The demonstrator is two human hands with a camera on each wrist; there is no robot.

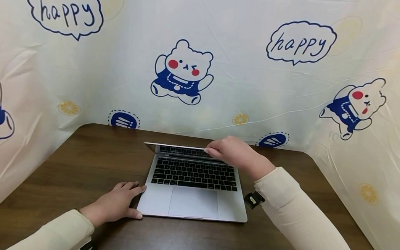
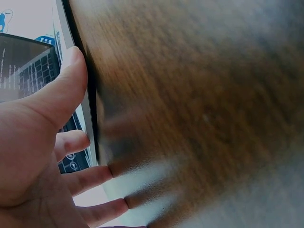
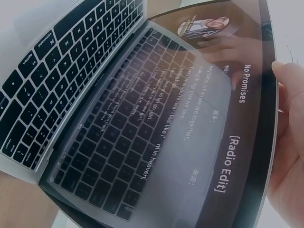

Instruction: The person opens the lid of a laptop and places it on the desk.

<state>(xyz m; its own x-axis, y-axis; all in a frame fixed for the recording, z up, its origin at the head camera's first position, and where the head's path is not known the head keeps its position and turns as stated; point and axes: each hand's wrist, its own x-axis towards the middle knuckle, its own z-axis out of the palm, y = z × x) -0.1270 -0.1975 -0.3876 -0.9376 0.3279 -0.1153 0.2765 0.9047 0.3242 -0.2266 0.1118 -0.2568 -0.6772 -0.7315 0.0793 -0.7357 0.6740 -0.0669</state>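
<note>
A silver laptop (image 1: pixel 193 203) with black keys lies on the brown table, its lid partly raised and tilted forward over the keyboard. At the lid's top edge my right hand (image 1: pixel 234 152) pinches the rim between thumb and curled fingers. The lit screen (image 3: pixel 223 128) shows song lyrics and reflects the keyboard (image 3: pixel 76 57) in the right wrist view. My left hand (image 1: pixel 117 204) rests at the laptop's left side, thumb by the front corner. Its thumb (image 2: pixel 71 80) touches the laptop's edge in the left wrist view, with the other fingers spread and their tips on the table.
The brown wooden table (image 1: pixel 81 152) extends round the laptop. A pale curtain (image 1: pixel 229 96) printed with cartoon bears hangs behind it and on both sides. A small black device (image 1: pixel 254 200) is strapped at the right wrist.
</note>
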